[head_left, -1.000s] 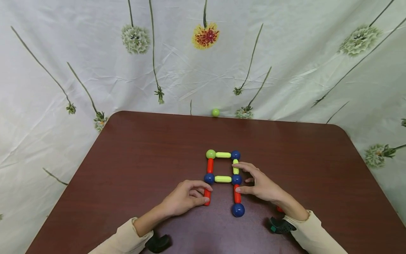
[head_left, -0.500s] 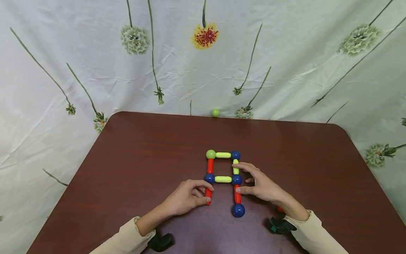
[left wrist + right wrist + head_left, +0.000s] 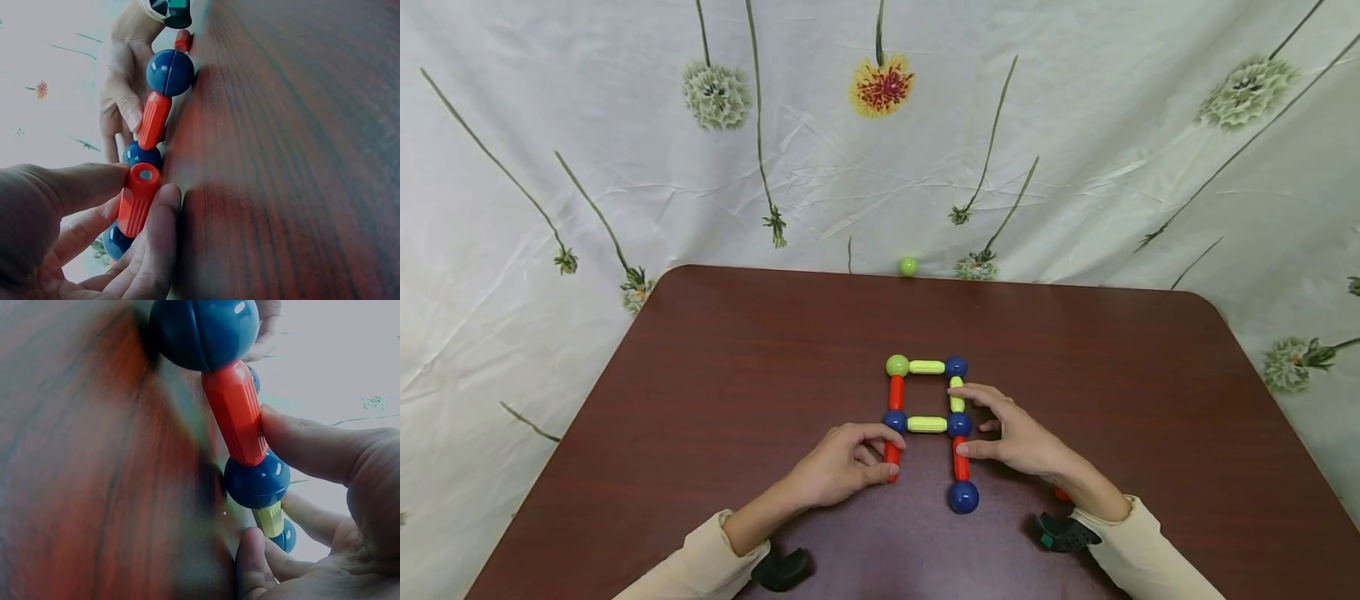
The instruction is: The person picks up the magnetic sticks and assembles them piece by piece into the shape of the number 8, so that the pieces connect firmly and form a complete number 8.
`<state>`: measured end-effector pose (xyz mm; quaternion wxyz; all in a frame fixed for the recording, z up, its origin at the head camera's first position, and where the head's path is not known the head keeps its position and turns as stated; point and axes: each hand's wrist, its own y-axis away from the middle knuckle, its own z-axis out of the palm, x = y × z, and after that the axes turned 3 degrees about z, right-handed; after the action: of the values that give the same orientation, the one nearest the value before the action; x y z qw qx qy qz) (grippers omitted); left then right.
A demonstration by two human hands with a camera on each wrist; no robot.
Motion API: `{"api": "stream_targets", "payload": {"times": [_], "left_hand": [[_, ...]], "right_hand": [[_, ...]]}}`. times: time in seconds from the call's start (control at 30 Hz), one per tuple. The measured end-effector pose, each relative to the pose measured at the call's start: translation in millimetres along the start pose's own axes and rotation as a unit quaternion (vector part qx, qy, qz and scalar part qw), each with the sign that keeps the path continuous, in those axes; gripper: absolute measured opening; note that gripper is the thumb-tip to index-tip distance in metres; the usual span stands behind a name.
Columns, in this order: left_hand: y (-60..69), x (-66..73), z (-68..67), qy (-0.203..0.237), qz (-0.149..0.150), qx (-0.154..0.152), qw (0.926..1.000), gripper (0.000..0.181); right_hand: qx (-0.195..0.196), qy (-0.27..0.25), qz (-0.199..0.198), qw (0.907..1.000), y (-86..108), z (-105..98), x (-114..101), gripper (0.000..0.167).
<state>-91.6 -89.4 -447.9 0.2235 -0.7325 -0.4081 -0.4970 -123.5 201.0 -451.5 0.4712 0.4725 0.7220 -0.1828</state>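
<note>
In the head view, a flat frame of magnetic rods and balls lies on the table: a green ball (image 3: 897, 365), several blue balls, yellow-green rods and red rods. My left hand (image 3: 838, 467) pinches a red rod (image 3: 139, 203) between thumb and fingers, its far end at the left blue ball (image 3: 894, 421); its near end bears no ball. My right hand (image 3: 1018, 435) rests beside the frame's right side, the thumb touching a red rod (image 3: 234, 415) and a fingertip at a yellow-green rod (image 3: 957, 406). A larger-looking blue ball (image 3: 963, 497) caps that right red rod.
Another red piece (image 3: 1062, 493) lies partly hidden by the right wrist. A loose green ball (image 3: 908, 267) sits at the far edge of the brown table (image 3: 737, 358). Behind hangs a white flowered cloth (image 3: 820, 167). Dark wrist devices sit near both sleeves.
My left hand has shifted slightly right and away from me, and the red rod in it now stands straighter below the left blue ball. The right hand has stayed in place.
</note>
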Motion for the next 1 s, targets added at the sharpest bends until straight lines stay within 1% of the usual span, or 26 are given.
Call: {"api": "stream_targets", "payload": {"times": [0.37,0.7,0.9,1.0], "left_hand": [[0.6,1.9,0.1,-0.018,-0.003,-0.001,0.9998,0.024],[1.6,2.0,-0.1,-0.045,0.025,0.007,0.9987,0.027],[3.0,1.2,-1.7,-0.057,0.036,-0.001,0.9977,0.03],[4.6,1.4,-5.7,-0.076,0.035,-0.004,0.9965,0.032]], "right_hand": [[-0.001,-0.002,-0.005,1.0,1.2,0.1,0.4,0.074],[0.008,0.002,-0.003,1.0,1.2,0.3,-0.1,0.074],[0.008,-0.001,0.004,1.0,-0.2,0.2,-0.1,0.074],[0.007,0.002,0.002,1.0,-0.4,0.0,-0.5,0.075]]}}
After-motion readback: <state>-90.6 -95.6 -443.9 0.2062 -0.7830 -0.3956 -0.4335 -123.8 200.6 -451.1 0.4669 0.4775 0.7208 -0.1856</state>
